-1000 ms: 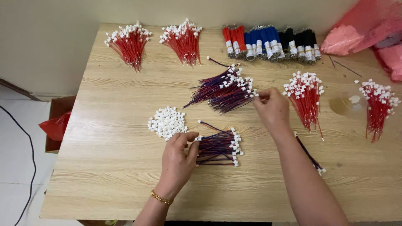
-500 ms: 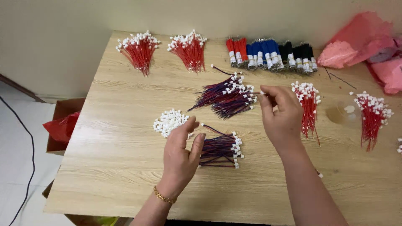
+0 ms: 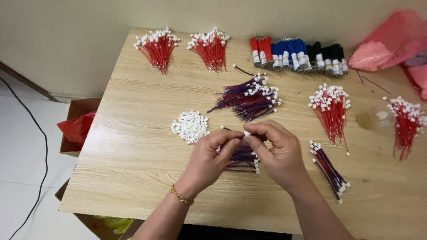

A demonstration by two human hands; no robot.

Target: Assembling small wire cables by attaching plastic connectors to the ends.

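My left hand (image 3: 212,156) and my right hand (image 3: 275,151) meet above the table, fingertips pinched together on a small white connector (image 3: 246,133) and a thin wire. Under the hands lies a small bundle of purple wires (image 3: 240,161) with white ends. A pile of loose white connectors (image 3: 190,126) sits just left of my left hand. A bigger heap of purple wires with white plugs (image 3: 249,96) lies beyond the hands. A gold bracelet is on my left wrist.
Red wire bundles (image 3: 156,46) (image 3: 211,46) (image 3: 331,109) (image 3: 404,120) lie about the wooden table (image 3: 133,151). Red, blue and black wire rolls (image 3: 297,54) line the back edge. Pink plastic bags (image 3: 387,44) sit back right. A cardboard box (image 3: 78,124) stands on the floor at left.
My right hand drew back from the big purple heap with a wire and met my left hand, which lifted from the small bundle. Both now pinch the connector together. The view shifted.
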